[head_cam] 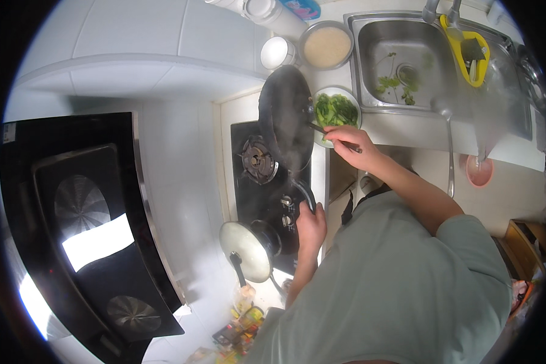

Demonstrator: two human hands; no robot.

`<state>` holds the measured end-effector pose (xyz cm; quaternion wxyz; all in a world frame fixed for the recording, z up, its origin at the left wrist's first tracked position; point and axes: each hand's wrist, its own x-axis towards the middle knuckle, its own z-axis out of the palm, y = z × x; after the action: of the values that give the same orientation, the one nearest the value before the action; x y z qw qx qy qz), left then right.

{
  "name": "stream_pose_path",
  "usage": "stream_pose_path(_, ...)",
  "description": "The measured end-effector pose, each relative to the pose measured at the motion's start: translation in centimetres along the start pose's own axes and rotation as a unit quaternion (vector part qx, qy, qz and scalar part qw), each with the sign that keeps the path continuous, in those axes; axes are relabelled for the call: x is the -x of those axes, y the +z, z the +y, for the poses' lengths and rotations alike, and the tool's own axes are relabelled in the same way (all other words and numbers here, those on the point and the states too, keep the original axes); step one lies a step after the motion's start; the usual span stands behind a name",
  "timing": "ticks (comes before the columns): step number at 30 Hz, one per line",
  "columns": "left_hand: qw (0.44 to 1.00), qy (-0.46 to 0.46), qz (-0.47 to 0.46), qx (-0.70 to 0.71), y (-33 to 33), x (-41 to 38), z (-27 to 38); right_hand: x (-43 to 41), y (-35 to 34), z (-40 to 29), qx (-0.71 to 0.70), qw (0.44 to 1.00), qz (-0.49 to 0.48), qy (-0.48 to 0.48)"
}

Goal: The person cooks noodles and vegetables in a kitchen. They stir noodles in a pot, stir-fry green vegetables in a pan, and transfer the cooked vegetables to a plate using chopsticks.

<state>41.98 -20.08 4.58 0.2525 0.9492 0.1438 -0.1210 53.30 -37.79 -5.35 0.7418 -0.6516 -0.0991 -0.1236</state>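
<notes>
My left hand grips the handle of a dark frying pan, which is lifted off the black gas hob and steeply tilted, with steam about it. In my right hand is a dark, thin-handled utensil; its far end reaches to the pan's rim, and whether it is chopsticks or a spatula I cannot tell. Under that end, on the counter, stands a white plate of cooked leafy greens. The pan's side faces me, so little of its inside can be made out.
Beyond the plate are a metal bowl of pale beige contents, a white container and a steel sink holding leaf scraps. A pan lid stands by the near burner. The range hood hangs at left; a ladle lies across the counter edge.
</notes>
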Motion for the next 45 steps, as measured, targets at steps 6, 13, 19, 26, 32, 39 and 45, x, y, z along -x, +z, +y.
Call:
stream_pose_path(6,1.000,0.018,0.003,-0.018,0.2,-0.3,-0.4,1.8,-1.1,1.6,0.036,0.997,0.062,-0.022)
stream_pose_path(13,1.000,0.020,-0.004,0.001,0.0,-0.3,-0.5,-1.6,0.4,1.4,0.047,0.994,0.026,-0.097)
stream_pose_path(19,1.000,0.010,0.007,-0.013,0.0,-0.2,-1.0,0.5,-1.1,0.9,0.079,0.995,0.050,-0.040)
stream_pose_path(26,1.000,0.014,-0.011,-0.004,-0.3,0.0,-1.4,-1.6,-0.3,1.0,0.146,0.983,0.029,-0.106)
stream_pose_path(32,0.999,0.027,0.002,0.018,0.2,0.3,-2.3,0.2,-0.3,-0.3,0.124,0.987,-0.001,-0.104)
stream_pose_path(39,1.000,0.018,0.013,0.016,0.3,0.6,-2.7,1.2,-1.0,0.1,0.124,0.992,-0.008,0.010)
stream_pose_path(45,0.999,0.001,0.020,0.040,0.0,0.5,-3.2,0.6,-0.1,-1.5,0.142,0.989,-0.037,-0.024)
